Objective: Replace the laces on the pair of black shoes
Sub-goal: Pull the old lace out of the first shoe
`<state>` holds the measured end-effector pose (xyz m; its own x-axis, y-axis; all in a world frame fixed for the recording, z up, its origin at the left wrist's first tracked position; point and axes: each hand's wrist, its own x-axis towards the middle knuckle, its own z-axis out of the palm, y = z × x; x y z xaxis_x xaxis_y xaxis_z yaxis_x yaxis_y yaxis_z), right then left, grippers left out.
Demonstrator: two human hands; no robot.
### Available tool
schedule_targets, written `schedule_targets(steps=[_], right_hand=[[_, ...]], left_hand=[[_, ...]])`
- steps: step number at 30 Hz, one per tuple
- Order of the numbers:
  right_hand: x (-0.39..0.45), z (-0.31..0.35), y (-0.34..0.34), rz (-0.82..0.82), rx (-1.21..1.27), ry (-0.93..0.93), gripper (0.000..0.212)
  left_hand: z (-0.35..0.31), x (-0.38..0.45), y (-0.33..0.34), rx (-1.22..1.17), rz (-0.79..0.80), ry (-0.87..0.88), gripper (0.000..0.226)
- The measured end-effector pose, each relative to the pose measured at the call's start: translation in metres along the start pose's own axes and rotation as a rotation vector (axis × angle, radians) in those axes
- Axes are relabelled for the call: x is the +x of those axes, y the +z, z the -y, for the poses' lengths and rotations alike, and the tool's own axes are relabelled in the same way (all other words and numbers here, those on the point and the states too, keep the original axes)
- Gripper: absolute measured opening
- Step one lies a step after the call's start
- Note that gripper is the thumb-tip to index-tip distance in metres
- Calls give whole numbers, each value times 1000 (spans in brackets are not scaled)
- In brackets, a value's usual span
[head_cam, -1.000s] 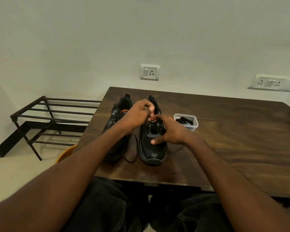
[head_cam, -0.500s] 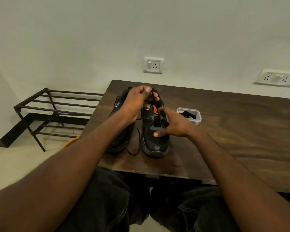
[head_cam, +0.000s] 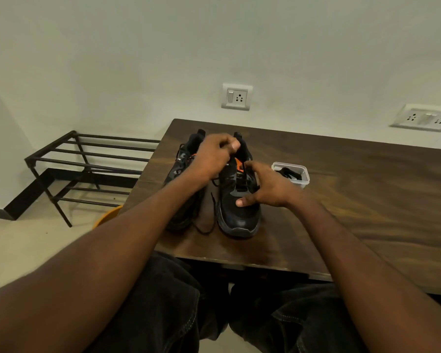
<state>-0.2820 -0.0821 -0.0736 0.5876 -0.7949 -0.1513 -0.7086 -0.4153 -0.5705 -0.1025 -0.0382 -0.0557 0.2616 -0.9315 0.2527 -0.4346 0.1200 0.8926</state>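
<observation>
Two black shoes stand side by side on the dark wooden table (head_cam: 341,200), toes toward me. My left hand (head_cam: 214,156) hovers over the tongue of the right shoe (head_cam: 239,212), fingers curled and pinching a black lace. My right hand (head_cam: 265,187) grips that shoe over its lacing, thumb across the toe box. An orange tongue patch shows between my hands. The left shoe (head_cam: 181,169) is partly hidden by my left forearm. A loose lace end (head_cam: 204,229) trails on the table between the shoes.
A small clear plastic tub (head_cam: 302,183) holding black laces sits just right of the shoes. A black metal shoe rack (head_cam: 87,164) stands on the floor to the left. Something orange (head_cam: 107,216) pokes out by the table's left edge.
My left hand has kept pulling the lace at the top of the right shoe. My right hand stays clamped on the shoe. The camera view shifted slightly.
</observation>
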Motion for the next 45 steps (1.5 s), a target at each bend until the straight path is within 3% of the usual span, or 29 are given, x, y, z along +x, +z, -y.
schedule_targets(steps=[2, 3, 6, 8, 12, 15, 18, 20, 22, 24, 27, 31, 33, 37, 41, 45], right_hand=[[1, 0, 0, -1, -4, -3, 116], [1, 0, 0, 0, -3, -6, 114], [1, 1, 0, 8, 8, -6, 110], [0, 3, -1, 11, -1, 5, 110], [-4, 5, -3, 4, -12, 19, 106], [-4, 6, -3, 10, -10, 5, 104], [2, 8, 0, -34, -85, -23, 78], [7, 13, 3, -124, -137, -28, 51], [12, 18, 9, -210, -214, -25, 33], [17, 21, 16, -246, -295, -17, 26], [27, 20, 24, -267, -302, 12, 20], [33, 17, 25, -272, -188, 53, 10], [30, 18, 24, -270, -171, 52, 8], [23, 22, 17, -255, -203, 18, 8], [17, 24, 8, -247, -131, 18, 12], [4, 7, -17, -272, 216, 196, 14]], left_hand=[[-3, 0, -5, -302, 1, -83, 17], [-2, -1, -6, -284, 55, -96, 18], [9, -4, 1, 73, 200, -73, 12], [10, -2, 4, 118, 209, -99, 14], [1, 0, -5, 188, 63, -146, 14], [-2, -6, -19, 291, 173, -92, 18], [-10, -10, -27, 461, 249, -66, 30], [-17, -8, -27, 540, 215, -49, 18], [-22, -5, -27, 548, 172, -88, 25], [-21, -3, -29, 582, 192, -143, 22], [-20, -5, -29, 774, 358, -163, 12], [-22, -2, -27, 872, 305, -24, 31], [-20, 0, -22, 820, 330, 51, 51], [-1, -1, -10, 693, 558, 5, 84], [12, -2, -12, 645, 489, 17, 86], [15, -3, -18, 560, 456, -32, 82]])
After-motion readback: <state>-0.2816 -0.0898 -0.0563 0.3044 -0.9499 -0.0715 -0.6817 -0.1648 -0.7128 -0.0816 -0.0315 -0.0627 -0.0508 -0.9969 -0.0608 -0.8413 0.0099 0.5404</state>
